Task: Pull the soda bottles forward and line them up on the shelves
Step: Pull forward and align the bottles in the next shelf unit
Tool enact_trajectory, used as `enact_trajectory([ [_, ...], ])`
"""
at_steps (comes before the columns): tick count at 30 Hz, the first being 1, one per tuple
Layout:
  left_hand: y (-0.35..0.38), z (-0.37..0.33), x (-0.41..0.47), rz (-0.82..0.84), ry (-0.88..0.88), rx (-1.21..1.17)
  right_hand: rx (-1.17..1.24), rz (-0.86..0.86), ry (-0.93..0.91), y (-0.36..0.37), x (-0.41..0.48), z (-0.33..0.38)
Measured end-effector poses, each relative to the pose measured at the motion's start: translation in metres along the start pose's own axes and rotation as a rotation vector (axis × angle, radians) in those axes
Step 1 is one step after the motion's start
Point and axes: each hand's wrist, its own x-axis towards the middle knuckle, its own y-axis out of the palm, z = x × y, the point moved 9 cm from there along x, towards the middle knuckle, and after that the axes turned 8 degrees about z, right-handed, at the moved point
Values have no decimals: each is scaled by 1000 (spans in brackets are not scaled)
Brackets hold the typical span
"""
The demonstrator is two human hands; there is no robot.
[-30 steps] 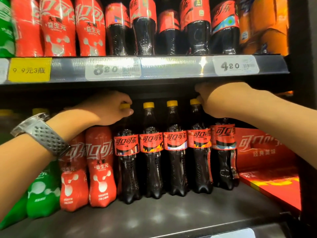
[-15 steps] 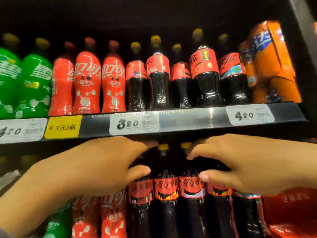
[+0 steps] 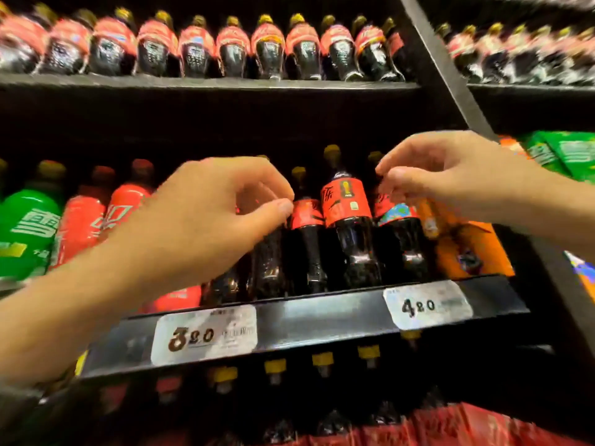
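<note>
Shelves (image 3: 322, 321), black, stacked with cola (image 3: 346, 220), filled my view; left hand (image 3: 206, 217) and right hand (image 3: 450, 178) had fingers (image 3: 251, 175) curled there, grip unclear.

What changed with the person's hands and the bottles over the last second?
Both hands rose one shelf. The left hand and right hand left the yellow-capped bottles below the price strip. They now reach, fingers curled, to the cola bottles above it; whether they grip yet is unclear. Those cola bottles stand in the same order as before.
</note>
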Motion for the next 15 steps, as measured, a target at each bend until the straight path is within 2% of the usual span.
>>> enact_trajectory([
  [3,5,16,36,-29,-80,63,-272,-90,165,-12,29,-40],
  [10,44,40,103,33,-202,101,-486,-6,327,0,74,-86],
  [15,74,57,136,110,-340,111,-537,8,436,5,93,-107],
])
